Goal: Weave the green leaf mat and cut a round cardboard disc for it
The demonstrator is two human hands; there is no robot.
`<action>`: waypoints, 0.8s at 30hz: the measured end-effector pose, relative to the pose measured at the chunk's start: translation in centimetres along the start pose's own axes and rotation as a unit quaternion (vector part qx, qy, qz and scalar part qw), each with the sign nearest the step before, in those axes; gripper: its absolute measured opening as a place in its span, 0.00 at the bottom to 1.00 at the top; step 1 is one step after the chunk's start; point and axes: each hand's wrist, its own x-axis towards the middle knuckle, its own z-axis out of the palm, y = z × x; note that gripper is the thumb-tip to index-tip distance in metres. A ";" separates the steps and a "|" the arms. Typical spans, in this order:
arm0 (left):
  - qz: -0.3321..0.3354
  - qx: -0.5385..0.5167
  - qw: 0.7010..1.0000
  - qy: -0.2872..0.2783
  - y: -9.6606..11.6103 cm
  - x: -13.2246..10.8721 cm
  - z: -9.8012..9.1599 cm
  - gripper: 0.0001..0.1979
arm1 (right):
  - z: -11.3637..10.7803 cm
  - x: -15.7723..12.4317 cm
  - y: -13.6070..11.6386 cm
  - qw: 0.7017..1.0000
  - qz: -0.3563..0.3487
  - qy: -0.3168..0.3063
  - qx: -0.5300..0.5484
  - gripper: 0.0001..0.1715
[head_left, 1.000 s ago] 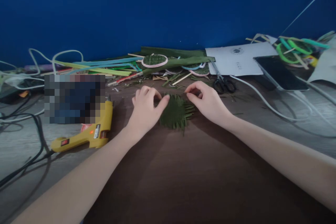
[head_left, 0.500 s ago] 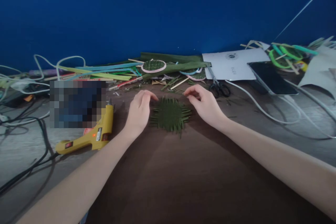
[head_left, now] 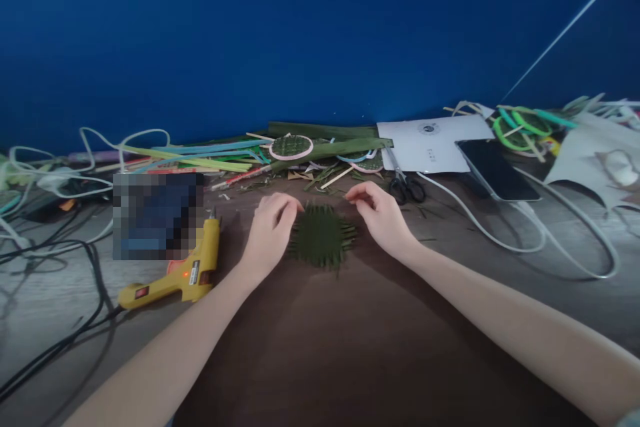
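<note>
A small woven mat of dark green leaf strips [head_left: 323, 235] lies flat on the brown tabletop in front of me, its loose strip ends sticking out around the edges. At its upper left corner is my left hand [head_left: 273, 230], fingers curled together and tips close to the strip ends. My right hand [head_left: 381, 217] is beyond the upper right corner, with thumb and fingers bent in a pinch. Anything between the fingertips of either hand is too thin or hidden to make out. The weave itself is blurred.
To the left lie a yellow glue gun [head_left: 200, 263], its light lit, and black cables [head_left: 95, 280]. Behind the mat are round-framed leaf weaves [head_left: 291, 146], black-handled scissors [head_left: 406, 185] and a white sheet [head_left: 427, 143]. A phone [head_left: 497, 170] with white cables is right.
The view has shifted, so the table things appear lower. My right hand has come slightly inward toward the mat; my left hand keeps about the same place beside it.
</note>
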 end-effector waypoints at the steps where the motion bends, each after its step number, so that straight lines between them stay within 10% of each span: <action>1: 0.028 0.008 1.000 -0.011 0.1 -0.1 -0.1 0.15 | 0.0 0.0 0.0 1.000 0.002 0.002 0.002 0.11; 9: 0.278 0.119 0.934 -0.191 1.0 -0.9 -0.5 0.14 | 0.2 0.1 0.2 0.999 0.014 0.022 0.042 0.11; 24: 0.149 0.248 0.907 -0.307 4.6 -3.1 -2.3 0.14 | -0.9 1.8 -0.3 0.939 0.118 0.141 0.290 0.07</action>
